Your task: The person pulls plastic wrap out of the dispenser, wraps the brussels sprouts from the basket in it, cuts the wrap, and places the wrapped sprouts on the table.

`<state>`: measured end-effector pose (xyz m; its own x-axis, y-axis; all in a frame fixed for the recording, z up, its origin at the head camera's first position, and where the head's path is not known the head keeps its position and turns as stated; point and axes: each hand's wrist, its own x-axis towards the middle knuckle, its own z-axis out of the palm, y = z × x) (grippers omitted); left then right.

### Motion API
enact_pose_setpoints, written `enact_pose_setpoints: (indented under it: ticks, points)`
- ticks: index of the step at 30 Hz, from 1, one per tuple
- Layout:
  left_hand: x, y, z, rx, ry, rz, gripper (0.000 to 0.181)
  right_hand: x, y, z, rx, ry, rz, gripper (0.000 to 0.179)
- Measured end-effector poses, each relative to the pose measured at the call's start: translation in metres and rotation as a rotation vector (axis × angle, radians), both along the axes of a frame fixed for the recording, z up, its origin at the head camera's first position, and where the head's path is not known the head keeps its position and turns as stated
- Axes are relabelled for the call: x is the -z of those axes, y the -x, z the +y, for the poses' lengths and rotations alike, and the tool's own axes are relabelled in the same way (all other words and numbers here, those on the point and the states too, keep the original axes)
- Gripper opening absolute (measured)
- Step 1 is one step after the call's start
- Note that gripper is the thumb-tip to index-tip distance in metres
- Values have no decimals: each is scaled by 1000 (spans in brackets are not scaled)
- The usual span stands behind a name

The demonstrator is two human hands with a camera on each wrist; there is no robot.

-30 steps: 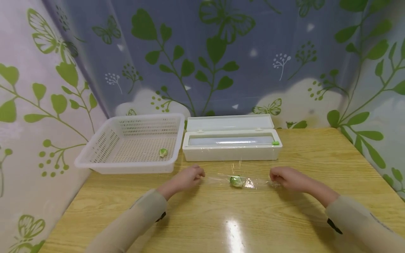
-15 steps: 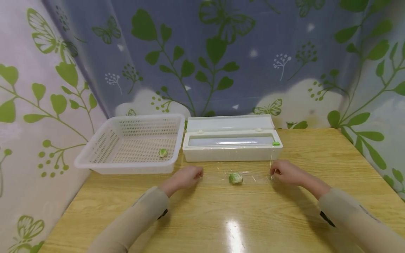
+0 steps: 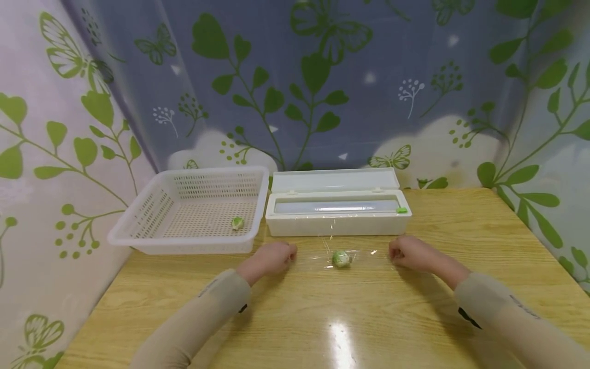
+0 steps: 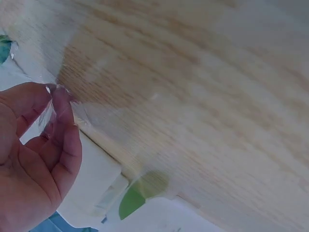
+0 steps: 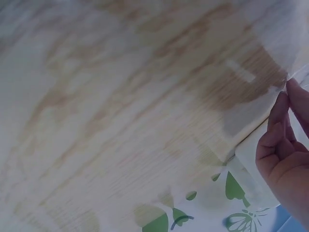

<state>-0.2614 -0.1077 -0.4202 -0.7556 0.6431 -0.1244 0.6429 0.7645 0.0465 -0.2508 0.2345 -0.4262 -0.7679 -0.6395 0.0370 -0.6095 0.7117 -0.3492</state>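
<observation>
A sheet of clear plastic wrap [image 3: 315,260] stretches between my two hands, with a small Brussels sprout [image 3: 341,259] in its middle. My left hand [image 3: 275,257] pinches the wrap's left end between thumb and fingertips; the left wrist view shows the crumpled film [image 4: 54,99] at those fingertips. At the right end, my right hand [image 3: 410,252] pinches the film the same way, thumb against index finger in the right wrist view. Behind the wrap stands a white wrap dispenser box [image 3: 338,225], its lid raised, with a roll of film [image 3: 299,207] inside and a green slider [image 3: 401,210].
A white perforated basket [image 3: 184,246] stands left of the dispenser, and another sprout [image 3: 237,223] lies in it. Both rest toward the back of a wooden table [image 3: 295,323]. Patterned curtain [image 3: 276,61] hangs behind and at both sides.
The right hand has shifted slightly left and the film between the hands has changed shape. The sprout has moved slightly left and turned. The left hand has barely moved.
</observation>
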Motion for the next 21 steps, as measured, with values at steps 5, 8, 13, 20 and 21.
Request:
enact_pose_setpoints:
  ticks: [5, 8, 13, 20, 21]
  points:
    - [0, 0, 2, -30, 42, 16, 9, 0, -2, -1, 42, -44, 63, 10]
    - [-1, -1, 3, -50, 65, 32, 9, -1, -3, -2, 60, -59, 109, 9]
    - [-3, -3, 6, -49, 79, 107, 5, -2, -4, -6, 61, -86, 118, 9]
    - [0, -3, 4, -21, 68, 133, 7, -1, -5, -7, 6, -93, 117, 16]
    - [0, -3, 4, -21, 59, 127, 7, 0, -6, -6, -9, -90, 123, 16]
